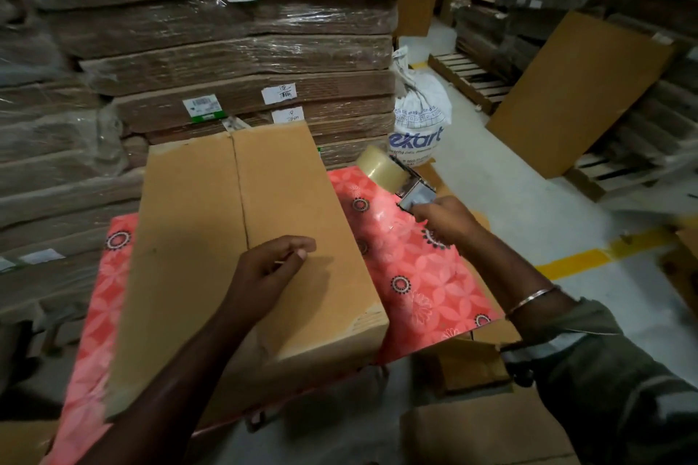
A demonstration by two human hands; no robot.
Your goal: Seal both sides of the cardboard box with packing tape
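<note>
Shrink-wrapped stacks of flat cardboard [234, 49], white printed sack [421, 113], pink floral table cover [411, 276], wooden pallets [472, 77]

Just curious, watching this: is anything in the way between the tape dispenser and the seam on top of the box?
Nothing visible. The right hand holds the tape dispenser over the red patterned cloth, beside the cardboard box. The seam lies bare; the left hand rests near its front end.

the cardboard box [241, 238] lies on the surface [415, 276], toward its left. the left hand [272, 268] rests on the box top. right of the box, the right hand [445, 219] holds the tape dispenser [396, 174] above the surface. wrapped stacks of flat cardboard [226, 49] stand behind.
</note>
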